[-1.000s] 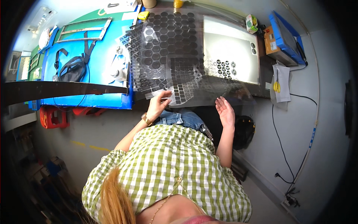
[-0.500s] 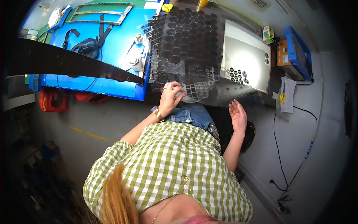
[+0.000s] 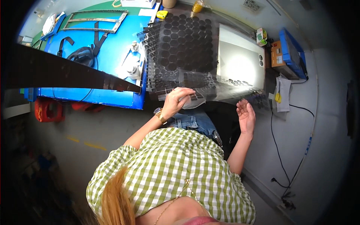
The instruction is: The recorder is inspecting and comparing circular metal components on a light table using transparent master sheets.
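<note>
A clear plastic sheet (image 3: 225, 93) spans the near edge of the dark worktop, its near side lifted and curved. My left hand (image 3: 178, 101), with a gold watch at the wrist, is closed on the sheet's near left part, fingers pointing right and thumb below. A grid of square cells (image 3: 195, 98) shows beside its fingertips. My right hand (image 3: 246, 118) is held palm up, fingers stretched and slightly bent, their tips at the sheet's near right edge. Through the sheet I see black discs (image 3: 240, 82) on a lit white panel (image 3: 235, 43).
A dark sheet with rows of round shapes (image 3: 185, 41) lies left of the panel. On the blue tabletop (image 3: 112, 56) are black straps (image 3: 82, 55), a white bottle (image 3: 133, 71) and a metal frame (image 3: 95, 20). A cardboard box (image 3: 277, 54) and blue bin (image 3: 292, 52) stand right.
The sheet's near right part has risen and now covers the black discs and the panel's near edge. My left hand's fingers have turned to the right. The view has shifted slightly.
</note>
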{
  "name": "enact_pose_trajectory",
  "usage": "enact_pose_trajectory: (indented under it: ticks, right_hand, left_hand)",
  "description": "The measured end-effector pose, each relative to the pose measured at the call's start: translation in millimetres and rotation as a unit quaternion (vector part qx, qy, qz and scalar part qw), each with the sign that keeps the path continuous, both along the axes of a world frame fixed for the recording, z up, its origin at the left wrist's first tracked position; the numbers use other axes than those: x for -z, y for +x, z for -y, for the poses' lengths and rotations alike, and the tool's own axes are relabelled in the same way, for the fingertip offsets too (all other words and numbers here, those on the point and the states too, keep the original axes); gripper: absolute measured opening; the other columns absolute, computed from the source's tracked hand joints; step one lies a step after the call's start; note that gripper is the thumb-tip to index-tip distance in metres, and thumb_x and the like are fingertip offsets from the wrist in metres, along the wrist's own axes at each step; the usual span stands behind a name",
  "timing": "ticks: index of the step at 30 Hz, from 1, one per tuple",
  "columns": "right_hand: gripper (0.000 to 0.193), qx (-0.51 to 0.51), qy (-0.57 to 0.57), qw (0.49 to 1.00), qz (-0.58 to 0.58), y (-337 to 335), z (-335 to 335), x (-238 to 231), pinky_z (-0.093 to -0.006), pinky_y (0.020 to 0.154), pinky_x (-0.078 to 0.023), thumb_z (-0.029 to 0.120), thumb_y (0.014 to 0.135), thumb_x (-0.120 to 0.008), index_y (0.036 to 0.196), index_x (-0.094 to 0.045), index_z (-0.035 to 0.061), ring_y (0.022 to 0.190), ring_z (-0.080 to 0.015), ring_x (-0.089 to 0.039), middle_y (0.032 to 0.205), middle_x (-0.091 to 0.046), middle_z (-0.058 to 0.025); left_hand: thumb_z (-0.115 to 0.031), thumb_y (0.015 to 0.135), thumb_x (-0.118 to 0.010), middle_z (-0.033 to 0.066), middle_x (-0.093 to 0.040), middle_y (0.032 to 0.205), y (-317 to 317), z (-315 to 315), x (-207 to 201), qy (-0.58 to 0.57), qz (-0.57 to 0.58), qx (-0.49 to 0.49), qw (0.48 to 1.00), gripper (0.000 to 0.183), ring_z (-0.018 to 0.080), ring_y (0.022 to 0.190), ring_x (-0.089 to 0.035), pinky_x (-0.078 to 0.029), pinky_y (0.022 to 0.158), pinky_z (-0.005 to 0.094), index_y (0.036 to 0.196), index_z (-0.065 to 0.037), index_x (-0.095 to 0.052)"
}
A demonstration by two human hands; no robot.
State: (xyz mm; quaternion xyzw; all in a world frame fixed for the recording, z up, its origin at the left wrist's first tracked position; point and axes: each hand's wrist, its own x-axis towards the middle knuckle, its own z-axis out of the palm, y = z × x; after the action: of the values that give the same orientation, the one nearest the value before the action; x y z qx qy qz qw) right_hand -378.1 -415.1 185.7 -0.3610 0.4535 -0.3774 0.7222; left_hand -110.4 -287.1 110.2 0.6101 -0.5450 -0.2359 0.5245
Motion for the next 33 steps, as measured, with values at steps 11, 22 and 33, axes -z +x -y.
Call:
enact_pose_trajectory:
  ticks: [11,22,33]
  right_hand:
    - [0.041,-0.112,-0.06,0.989,-0.082,-34,21,5,-0.0321,0.085,-0.042,0.022,0.088,-0.047,0.121,-0.039,-0.0001,0.104,-0.0222,-0.05,0.114,-0.05,-0.0154]
    - [0.06,-0.123,-0.094,0.971,-0.183,-87,167,122,-0.0293,0.093,-0.034,0.009,0.075,-0.064,0.126,-0.033,0.0011,0.113,-0.0192,-0.041,0.127,-0.038,-0.0131]
    - [0.013,-0.205,-0.032,0.974,-0.088,-113,270,81,-0.0227,0.06,-0.049,0.017,0.084,-0.053,0.089,-0.054,0.0049,0.068,-0.0092,-0.058,0.077,-0.058,-0.0021]
  left_hand:
    - [0.001,0.074,-0.055,0.0063,-0.062,0.081,28,42,-61,-0.045,-0.081,0.01,0.996,0.02,0.0172,0.074,-0.057,-0.042,0.069,0.0262,0.092,-0.005,-0.062]
    - [0.0,0.081,-0.054,0.0038,-0.058,0.083,44,26,-68,0.036,-0.177,-0.086,0.98,0.011,0.0067,0.072,-0.049,-0.039,0.062,0.0189,0.09,0.003,-0.058]
    - [-0.016,0.084,-0.055,-0.0029,-0.058,0.081,7,139,-39,0.064,-0.302,-0.23,0.923,0.014,0.0027,0.069,-0.052,-0.04,0.058,0.0151,0.09,-0.004,-0.058]
